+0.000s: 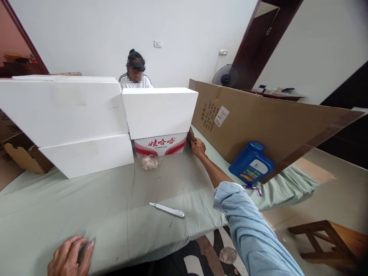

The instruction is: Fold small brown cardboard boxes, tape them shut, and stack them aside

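My right hand (199, 147) reaches forward to the right side of a red-and-white printed carton (161, 145). Its fingers are closed on a small brown piece (190, 135), partly hidden and too unclear to name. A white box (161, 113) rests on top of the carton. Near the front left edge, my left hand (71, 256) lies on the green cloth, fingers loosely bent, thumb apart, holding nothing. Between the hands lies a white utility knife (167, 210). Crumpled clear plastic (150, 162) sits in front of the carton.
Large white boxes (66, 111) are stacked at left, with an open brown carton (28, 153) beyond. A cardboard panel (244, 119) stands at right behind a blue jug (252, 163) and a purple clip (254, 188). A person (135, 73) sits opposite. A wooden stool (330, 241) stands lower right.
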A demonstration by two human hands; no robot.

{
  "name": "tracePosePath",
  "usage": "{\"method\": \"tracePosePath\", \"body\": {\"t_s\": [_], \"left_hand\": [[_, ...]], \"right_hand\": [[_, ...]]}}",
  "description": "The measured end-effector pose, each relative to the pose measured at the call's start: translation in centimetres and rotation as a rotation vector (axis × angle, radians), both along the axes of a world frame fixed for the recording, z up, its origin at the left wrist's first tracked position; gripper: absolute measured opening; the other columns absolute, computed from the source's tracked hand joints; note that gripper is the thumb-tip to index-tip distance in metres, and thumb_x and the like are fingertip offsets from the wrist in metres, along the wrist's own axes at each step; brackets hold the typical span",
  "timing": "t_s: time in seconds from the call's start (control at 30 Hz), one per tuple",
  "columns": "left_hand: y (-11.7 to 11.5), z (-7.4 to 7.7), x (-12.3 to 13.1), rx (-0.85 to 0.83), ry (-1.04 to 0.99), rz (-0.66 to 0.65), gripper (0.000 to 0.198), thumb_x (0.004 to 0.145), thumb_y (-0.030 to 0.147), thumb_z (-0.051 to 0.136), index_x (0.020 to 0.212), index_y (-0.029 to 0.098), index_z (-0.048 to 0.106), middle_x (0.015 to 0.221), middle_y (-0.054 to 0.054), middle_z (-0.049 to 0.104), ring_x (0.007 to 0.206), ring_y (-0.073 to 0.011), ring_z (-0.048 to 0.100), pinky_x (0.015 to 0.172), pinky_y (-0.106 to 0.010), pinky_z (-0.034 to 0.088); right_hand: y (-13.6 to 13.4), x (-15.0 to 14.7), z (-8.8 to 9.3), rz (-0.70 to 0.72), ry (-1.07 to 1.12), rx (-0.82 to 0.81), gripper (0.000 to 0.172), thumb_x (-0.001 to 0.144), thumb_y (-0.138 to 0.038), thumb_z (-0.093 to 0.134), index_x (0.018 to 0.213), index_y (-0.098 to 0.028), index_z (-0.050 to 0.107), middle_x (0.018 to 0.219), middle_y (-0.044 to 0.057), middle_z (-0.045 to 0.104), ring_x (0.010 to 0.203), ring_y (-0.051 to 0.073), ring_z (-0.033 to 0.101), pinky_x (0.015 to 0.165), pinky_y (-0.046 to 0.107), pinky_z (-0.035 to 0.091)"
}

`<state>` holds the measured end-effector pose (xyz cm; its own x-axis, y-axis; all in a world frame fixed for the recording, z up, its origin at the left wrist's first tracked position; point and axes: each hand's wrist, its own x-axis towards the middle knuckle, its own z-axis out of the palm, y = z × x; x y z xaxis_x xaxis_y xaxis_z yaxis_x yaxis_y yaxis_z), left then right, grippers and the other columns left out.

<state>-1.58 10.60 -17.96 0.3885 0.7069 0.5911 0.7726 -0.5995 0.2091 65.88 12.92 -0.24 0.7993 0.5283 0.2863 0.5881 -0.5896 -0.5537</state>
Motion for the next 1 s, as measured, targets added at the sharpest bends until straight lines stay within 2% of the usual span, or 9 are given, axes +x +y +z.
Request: {"method": "tracePosePath", "body": {"t_s": [0.17,0.4,0.5,0.6,0.73,0.83,0.93,1.0], "left_hand": [[-1.0,1.8,1.8,0.057,0.002,0.078,0.022,0.109,0.041,0.057,0.103,0.024,0.068,0.115,-0.015,0.074,0.105,-0.0352,0.07,0.083,-0.045,0.049],[-1.2,2.1,1.8,0.045,-0.006,0.095,0.027,0.108,0.043,0.06,0.101,0.022,0.074,0.113,-0.013,0.076,0.105,-0.0325,0.069,0.086,-0.042,0.047],[-1.4,2.7,2.0,-0.001,-0.013,0.117,0.027,0.109,0.043,0.059,0.1,0.022,0.074,0.114,-0.014,0.076,0.106,-0.0317,0.068,0.088,-0.042,0.046],[-1.5,3.3,2.2,-0.023,-0.017,0.127,0.029,0.108,0.043,0.058,0.098,0.021,0.075,0.114,-0.014,0.076,0.107,-0.0317,0.067,0.087,-0.041,0.046],[-1.6,3.6,2.2,-0.057,-0.022,0.128,0.029,0.108,0.043,0.058,0.1,0.02,0.075,0.115,-0.015,0.075,0.109,-0.0324,0.067,0.088,-0.041,0.046],[-1.7,3.5,2.3,-0.082,-0.039,0.126,0.028,0.109,0.042,0.058,0.101,0.021,0.073,0.116,-0.015,0.074,0.11,-0.0327,0.067,0.09,-0.042,0.046],[-1.8,3.6,2.5,-0.105,-0.058,0.129,0.024,0.109,0.04,0.059,0.102,0.021,0.072,0.118,-0.015,0.074,0.111,-0.033,0.067,0.091,-0.043,0.047],[-1.8,3.7,2.8,-0.121,-0.069,0.129,0.021,0.108,0.038,0.06,0.102,0.022,0.072,0.118,-0.015,0.074,0.112,-0.0329,0.067,0.092,-0.044,0.048]], "right_hand": [[-0.6,-0.1,-1.1,-0.02,0.0,-0.044,0.039,0.11,-0.046,0.071,0.137,-0.018,0.07,0.139,0.011,0.071,0.123,0.028,0.071,0.108,0.052,0.061],[-0.4,0.0,-2.1,0.019,-0.016,-0.058,0.035,0.111,-0.048,0.066,0.127,-0.017,0.071,0.125,0.01,0.073,0.114,0.026,0.07,0.105,0.048,0.057],[-0.4,-0.2,-2.6,0.02,-0.023,-0.053,0.038,0.108,-0.039,0.06,0.135,-0.014,0.068,0.132,0.018,0.072,0.122,0.031,0.066,0.106,0.047,0.052],[-1.2,-0.6,-3.2,0.022,-0.038,-0.042,0.052,0.102,-0.036,0.057,0.146,-0.01,0.06,0.145,0.027,0.065,0.132,0.036,0.061,0.111,0.049,0.048],[-3.4,-2.3,-3.8,0.068,-0.053,-0.033,0.055,0.1,-0.039,0.052,0.146,-0.008,0.056,0.145,0.029,0.061,0.126,0.036,0.061,0.112,0.054,0.047],[-5.7,-6.1,-4.7,0.209,-0.057,-0.033,0.049,0.103,-0.048,0.045,0.131,-0.012,0.064,0.13,0.024,0.067,0.111,0.033,0.064,0.104,0.053,0.052],[-8.4,-12.4,-6.2,0.531,-0.023,-0.072,0.045,0.102,-0.06,0.048,0.102,-0.021,0.069,0.101,0.012,0.073,0.091,0.028,0.067,0.09,0.044,0.058],[-10.3,-17.0,-7.3,0.767,-0.002,-0.105,0.044,0.099,-0.065,0.057,0.091,-0.024,0.069,0.09,0.007,0.072,0.085,0.026,0.069,0.084,0.039,0.059]]}}
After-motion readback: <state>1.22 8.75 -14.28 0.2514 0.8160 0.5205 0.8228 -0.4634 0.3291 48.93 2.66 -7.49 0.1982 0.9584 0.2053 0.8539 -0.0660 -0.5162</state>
